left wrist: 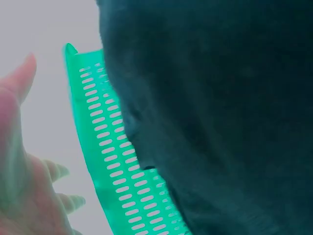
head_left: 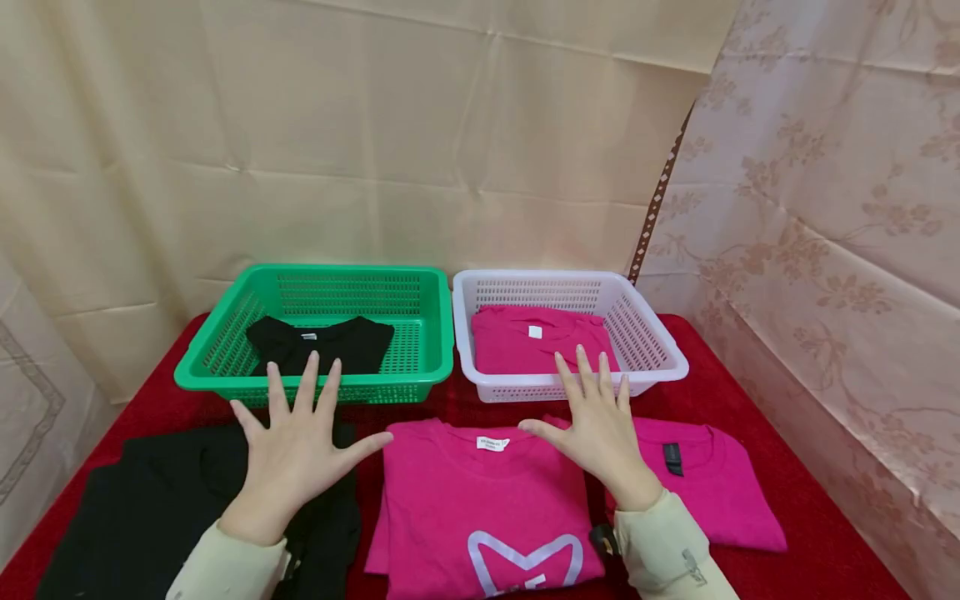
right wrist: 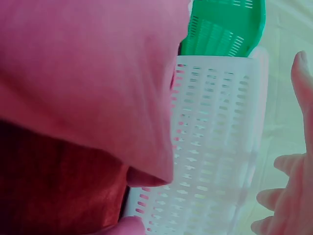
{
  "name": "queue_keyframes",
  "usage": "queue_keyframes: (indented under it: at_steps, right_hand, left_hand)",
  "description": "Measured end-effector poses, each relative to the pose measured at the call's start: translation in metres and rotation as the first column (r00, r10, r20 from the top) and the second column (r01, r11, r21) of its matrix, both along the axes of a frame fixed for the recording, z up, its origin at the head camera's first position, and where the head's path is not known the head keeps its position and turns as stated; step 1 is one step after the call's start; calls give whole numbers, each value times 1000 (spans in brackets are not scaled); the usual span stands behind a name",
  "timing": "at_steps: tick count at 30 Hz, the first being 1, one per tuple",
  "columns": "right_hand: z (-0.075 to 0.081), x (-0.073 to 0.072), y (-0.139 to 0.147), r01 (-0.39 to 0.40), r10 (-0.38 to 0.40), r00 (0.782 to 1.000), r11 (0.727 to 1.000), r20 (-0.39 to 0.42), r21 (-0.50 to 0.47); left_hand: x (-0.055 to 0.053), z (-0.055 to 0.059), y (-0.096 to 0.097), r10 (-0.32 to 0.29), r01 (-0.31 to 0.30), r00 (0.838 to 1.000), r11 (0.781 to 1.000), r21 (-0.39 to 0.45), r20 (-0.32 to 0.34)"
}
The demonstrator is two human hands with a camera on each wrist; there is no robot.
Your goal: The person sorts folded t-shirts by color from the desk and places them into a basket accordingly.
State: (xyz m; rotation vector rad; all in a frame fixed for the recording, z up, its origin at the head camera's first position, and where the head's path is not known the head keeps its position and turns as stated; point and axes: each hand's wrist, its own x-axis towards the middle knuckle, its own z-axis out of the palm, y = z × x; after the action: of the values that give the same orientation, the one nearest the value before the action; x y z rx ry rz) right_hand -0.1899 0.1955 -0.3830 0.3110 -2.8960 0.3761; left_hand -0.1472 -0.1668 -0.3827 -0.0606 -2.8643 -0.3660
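Fingers spread wide, my left hand (head_left: 292, 454) hovers over a folded black T-shirt (head_left: 157, 500) with nothing in its grasp. My right hand (head_left: 603, 437) is likewise spread and holds nothing, between a pink T-shirt with a pale printed outline (head_left: 465, 492) and a second folded pink T-shirt (head_left: 716, 487). Behind the hands stand a green basket (head_left: 405, 385) with a black garment (head_left: 341, 346) inside and a white basket (head_left: 656, 362) with a pink garment (head_left: 513, 346) inside. Dark cloth (left wrist: 210, 107) fills much of the left wrist view; pink cloth (right wrist: 98, 73) covers much of the right.
A red cloth (head_left: 817, 533) covers the table beneath everything. Beige curtain (head_left: 337, 125) hangs close behind the baskets, and a flowered curtain (head_left: 840, 208) runs along the right side. The two baskets stand side by side at the back.
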Motion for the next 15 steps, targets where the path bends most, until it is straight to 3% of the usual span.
queue_keyframes:
  at_steps: [9,15]
  right_hand:
    - [14,9,8,-28,32,999,992,27,-123]
    - [18,18,13,-54,75,995,960,65,-276]
  left_hand:
    - [6,15,0,-15,14,1000,999,45,20]
    - [12,21,-1,-42,36,999,987,156,34]
